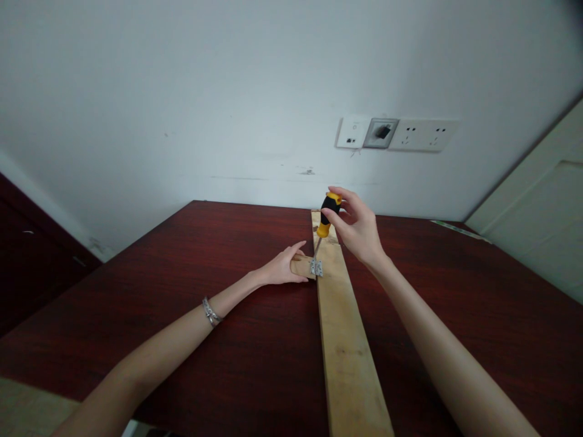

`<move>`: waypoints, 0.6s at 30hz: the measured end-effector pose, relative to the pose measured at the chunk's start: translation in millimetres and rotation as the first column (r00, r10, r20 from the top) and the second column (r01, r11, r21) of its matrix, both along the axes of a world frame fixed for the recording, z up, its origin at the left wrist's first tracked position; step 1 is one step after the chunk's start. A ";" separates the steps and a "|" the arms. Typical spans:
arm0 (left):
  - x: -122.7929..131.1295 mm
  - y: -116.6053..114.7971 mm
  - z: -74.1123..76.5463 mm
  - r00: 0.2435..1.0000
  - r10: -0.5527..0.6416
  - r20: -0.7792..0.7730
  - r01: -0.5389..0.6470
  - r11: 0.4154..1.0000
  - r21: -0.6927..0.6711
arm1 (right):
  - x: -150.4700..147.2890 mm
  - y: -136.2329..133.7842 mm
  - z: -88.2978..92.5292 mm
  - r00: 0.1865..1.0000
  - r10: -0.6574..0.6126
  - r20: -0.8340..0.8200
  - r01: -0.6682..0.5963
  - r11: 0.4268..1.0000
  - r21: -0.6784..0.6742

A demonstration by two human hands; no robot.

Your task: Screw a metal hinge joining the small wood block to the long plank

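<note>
A yellow-and-black screwdriver is gripped by its handle in my right hand. Its shaft slants down to a small metal hinge, where the tip meets the leaf on the left. That hinge spans a long wooden board and a short wood block. My left hand is closed around the block from the left, holding it against the board's side edge. Any screw under the tip is too small to make out.
The dark red tabletop lies under everything and reaches the pale wall. Wall sockets sit above the table on the right, with a black plug in one. A white door panel stands at far right.
</note>
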State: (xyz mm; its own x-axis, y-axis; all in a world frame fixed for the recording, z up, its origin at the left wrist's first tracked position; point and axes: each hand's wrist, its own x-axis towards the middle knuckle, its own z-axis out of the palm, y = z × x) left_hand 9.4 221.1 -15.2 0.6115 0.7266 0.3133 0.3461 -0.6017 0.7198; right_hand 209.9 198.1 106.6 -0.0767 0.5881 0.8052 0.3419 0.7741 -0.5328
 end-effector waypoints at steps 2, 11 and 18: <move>0.0 -0.4 -0.8 1.000 -0.001 0.013 0.001 1.000 0.011 | 0.5 -2.6 1.7 0.999 0.034 0.030 -0.034 0.999 -0.008; 0.9 -5.7 2.8 1.000 -0.013 0.021 0.011 0.997 0.075 | -0.9 -12.5 12.4 0.992 0.008 0.122 -0.010 1.000 0.023; 1.2 -8.6 4.3 1.000 0.010 0.022 -0.011 0.999 0.048 | -3.3 -10.2 11.6 0.993 -0.035 0.113 0.031 0.999 0.036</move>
